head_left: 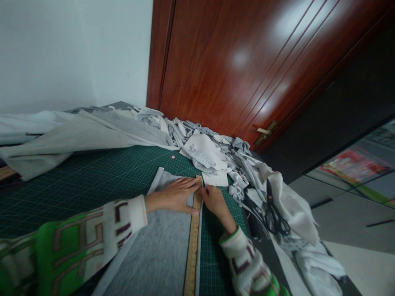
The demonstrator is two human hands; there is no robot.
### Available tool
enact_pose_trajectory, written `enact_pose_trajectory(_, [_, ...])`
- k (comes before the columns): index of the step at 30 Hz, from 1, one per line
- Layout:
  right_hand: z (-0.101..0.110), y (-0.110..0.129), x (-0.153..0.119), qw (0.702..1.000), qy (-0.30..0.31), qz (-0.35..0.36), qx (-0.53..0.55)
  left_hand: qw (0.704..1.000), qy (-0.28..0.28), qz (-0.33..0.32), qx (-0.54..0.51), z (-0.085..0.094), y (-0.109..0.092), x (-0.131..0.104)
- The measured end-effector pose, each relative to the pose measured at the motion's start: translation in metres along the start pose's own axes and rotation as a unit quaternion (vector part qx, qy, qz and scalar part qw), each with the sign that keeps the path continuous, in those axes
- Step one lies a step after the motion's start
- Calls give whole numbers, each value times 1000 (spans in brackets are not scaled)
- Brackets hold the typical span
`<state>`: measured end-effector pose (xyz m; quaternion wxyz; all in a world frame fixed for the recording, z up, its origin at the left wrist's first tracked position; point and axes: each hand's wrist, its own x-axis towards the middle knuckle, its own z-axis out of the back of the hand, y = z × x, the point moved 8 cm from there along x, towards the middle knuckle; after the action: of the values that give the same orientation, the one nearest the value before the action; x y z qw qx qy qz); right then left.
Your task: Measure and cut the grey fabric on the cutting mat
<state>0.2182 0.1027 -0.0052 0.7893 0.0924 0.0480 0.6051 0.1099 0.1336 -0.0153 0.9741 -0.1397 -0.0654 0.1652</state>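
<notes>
- From here I see the door (pixel 212 61), its top and right parts out of my view.
- Right of it, a cabinet (pixel 342 205); red and green shapes show in its glossy panel, and I cannot tell whether they sit inside or are reflected.
- The green mat (pixel 101 172) covers much of the desk (pixel 261 246), partly hidden by cloth and sleeves.
- The grey cloth (pixel 154 246) lies on the mat, below and between my hands, its near end cut off by my lower edge.
- Scraps (pixel 177 129) heap along the far and right sides, too tangled to count.
- The ruler (pixel 192 246) lies along the cloth's right edge, near end cut off.
- My left hand (pixel 175 195) is spread flat over cloth and ruler.
- My right hand (pixel 214 199) is bunched narrow beside the ruler's far end; something thin and dark is at its fingertips, and I cannot tell whether it is gripped.
- Black scissors (pixel 274 216) rest among the scraps.
- A pink dot (pixel 173 157) is on the mat.
</notes>
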Motion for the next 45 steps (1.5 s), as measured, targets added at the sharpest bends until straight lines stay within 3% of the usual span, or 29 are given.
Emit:
enact_pose_trajectory(21, [4, 19, -36, 989, 92, 101, -49, 1000, -12, -2, -20, -2, 3, 2])
enact_pose_trajectory(30, [13, 13, -43, 992, 90, 83, -33, 999, -30, -7, -24, 6, -2, -2])
enact_pose_trajectory(45, [0, 30, -60, 992, 107, 66, -13, 999, 0, -2, -40, -6, 3, 3])
